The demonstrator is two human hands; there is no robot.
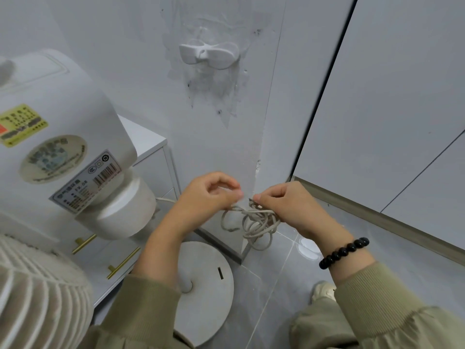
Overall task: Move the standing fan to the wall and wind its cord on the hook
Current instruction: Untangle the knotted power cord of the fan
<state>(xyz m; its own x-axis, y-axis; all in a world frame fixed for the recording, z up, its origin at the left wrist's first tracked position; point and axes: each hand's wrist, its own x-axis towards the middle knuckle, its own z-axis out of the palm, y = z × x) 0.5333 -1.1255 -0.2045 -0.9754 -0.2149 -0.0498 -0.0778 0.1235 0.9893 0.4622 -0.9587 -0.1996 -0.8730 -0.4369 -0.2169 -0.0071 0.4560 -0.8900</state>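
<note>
Soft even light; blurred, curved wide-angle edges.

Above the left hand (208, 195) and the right hand (286, 205) stands a white wall (141, 71). It has a rough, scratched patch of paint (211, 102). To the right of the right hand are tall white cupboard doors (392, 96), with a thin dark gap (324, 84) beside them. A grey strip (377, 219) runs along their bottom. Left of the left hand is a white chest of drawers (151, 144) with gold handles (123, 263). Below both hands is a shiny grey tile floor (284, 285). A bright spot of light (308, 248) shines on it under the right hand.
</note>
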